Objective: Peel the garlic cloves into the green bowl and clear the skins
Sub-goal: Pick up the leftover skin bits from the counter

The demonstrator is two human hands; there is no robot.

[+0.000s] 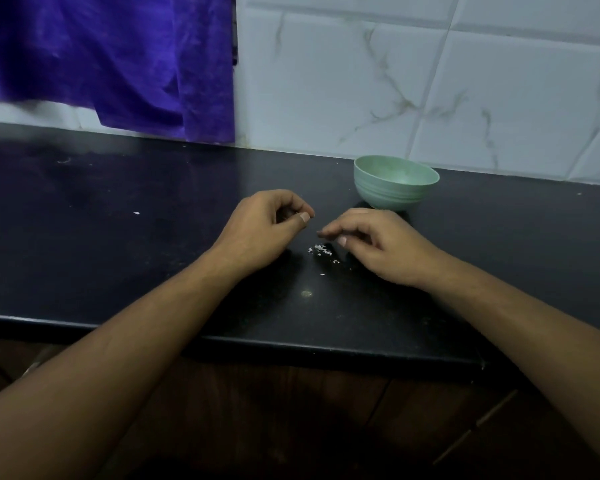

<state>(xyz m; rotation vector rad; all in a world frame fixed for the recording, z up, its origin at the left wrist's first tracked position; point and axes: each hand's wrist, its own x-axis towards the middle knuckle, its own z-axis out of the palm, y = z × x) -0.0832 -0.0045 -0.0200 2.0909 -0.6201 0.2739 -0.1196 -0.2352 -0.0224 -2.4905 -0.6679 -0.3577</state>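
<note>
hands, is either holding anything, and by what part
Cannot tell: on the left hand thumb meets curled fingers as if pinching, yet nothing shows; the right hand looks empty.

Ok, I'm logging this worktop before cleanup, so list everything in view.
green bowl: one, pale green, upright on counter near the wall
garlic skins: small scatter, white, on counter between the hands
flake: one, white, on counter further left
counter: one, black, across the middle
cloth: one, purple, hanging upper left
wall tiles: several, white marbled, behind counter
cabinet: one, dark brown, under counter
left hand: one, fingers curled, thumb on forefinger, contents unclear
right hand: one, fingers loosely curled, beside the skins
</note>
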